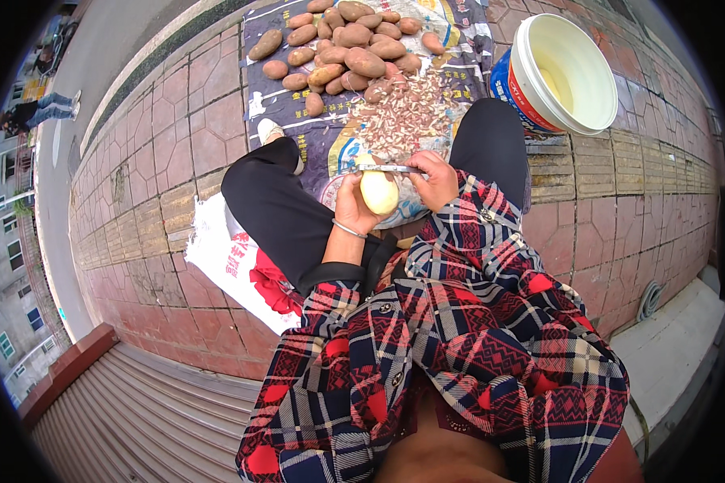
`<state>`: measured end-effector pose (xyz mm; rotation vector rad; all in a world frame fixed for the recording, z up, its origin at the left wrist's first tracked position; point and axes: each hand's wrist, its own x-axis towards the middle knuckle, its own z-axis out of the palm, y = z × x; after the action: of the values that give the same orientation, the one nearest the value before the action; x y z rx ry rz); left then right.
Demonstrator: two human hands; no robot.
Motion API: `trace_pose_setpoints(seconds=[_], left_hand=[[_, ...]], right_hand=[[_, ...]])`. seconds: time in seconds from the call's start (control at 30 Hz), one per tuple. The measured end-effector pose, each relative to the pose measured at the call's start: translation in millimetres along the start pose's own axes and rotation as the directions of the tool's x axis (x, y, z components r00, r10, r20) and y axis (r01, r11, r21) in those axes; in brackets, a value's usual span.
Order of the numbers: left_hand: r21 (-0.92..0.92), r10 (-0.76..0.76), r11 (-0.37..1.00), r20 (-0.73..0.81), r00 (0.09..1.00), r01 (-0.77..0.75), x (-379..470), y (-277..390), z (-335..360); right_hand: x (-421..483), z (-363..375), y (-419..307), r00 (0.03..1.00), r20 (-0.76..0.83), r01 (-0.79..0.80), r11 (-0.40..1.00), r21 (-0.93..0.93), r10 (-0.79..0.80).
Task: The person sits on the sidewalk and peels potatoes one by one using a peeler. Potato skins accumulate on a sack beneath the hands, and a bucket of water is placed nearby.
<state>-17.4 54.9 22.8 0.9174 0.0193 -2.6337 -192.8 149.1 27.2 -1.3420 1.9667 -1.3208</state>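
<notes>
My left hand (355, 205) holds a mostly peeled, pale yellow potato (379, 193) from its left side and below. A metal peeler (393, 168) lies across the upper part of this potato, its handle in my right hand (436, 181). Beyond both hands, red-brown peelings (402, 115) are heaped on a dark printed sheet (278, 115). A pile of unpeeled potatoes (353, 36) rests on the far part of the sheet. To the right stands a white-rimmed bucket (522, 72) with pale contents at its bottom, perhaps peeled potato.
A white woven sack (214, 241) with red cloth (272, 281) lies left of my legs on the paving (175, 127). Behind it is a ribbed metal shutter (151, 410). A coiled hose (649, 300) lies at the right. A person (39, 111) is across the road.
</notes>
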Motion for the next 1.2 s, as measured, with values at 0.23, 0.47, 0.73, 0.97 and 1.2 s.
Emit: trace_pose_setpoints(seconds=[0.23, 0.47, 0.73, 0.97, 1.2], left_hand=[[0.033, -0.081, 0.996, 0.017, 0.997, 0.081, 4.0, 2.2, -11.9], [0.048, -0.031, 0.998, 0.026, 0.999, 0.03, 8.1, -1.9, -6.5], [0.104, 0.098, 0.988, 0.123, 0.988, -0.111, 3.9, -0.4, -11.3], [0.183, 0.187, 0.959, 0.166, 0.968, -0.216, -13.4, -4.3, 10.5], [0.061, 0.227, 0.968, 0.189, 0.956, -0.242, -12.0, -1.8, 6.5]], right_hand=[[4.0, -0.2, 0.1, 0.998, -0.028, -0.051, 0.995, -0.091, 0.049], [4.0, 0.3, 6.7, 0.987, -0.059, -0.153, 0.986, -0.064, 0.149], [5.3, 3.3, 2.6, 0.988, -0.086, -0.136, 0.989, -0.061, 0.13], [14.1, -0.2, 45.5, 0.841, -0.185, -0.496, 0.861, 0.115, 0.509], [6.2, 6.1, 44.1, 0.903, -0.062, -0.367, 0.84, 0.399, 0.424]])
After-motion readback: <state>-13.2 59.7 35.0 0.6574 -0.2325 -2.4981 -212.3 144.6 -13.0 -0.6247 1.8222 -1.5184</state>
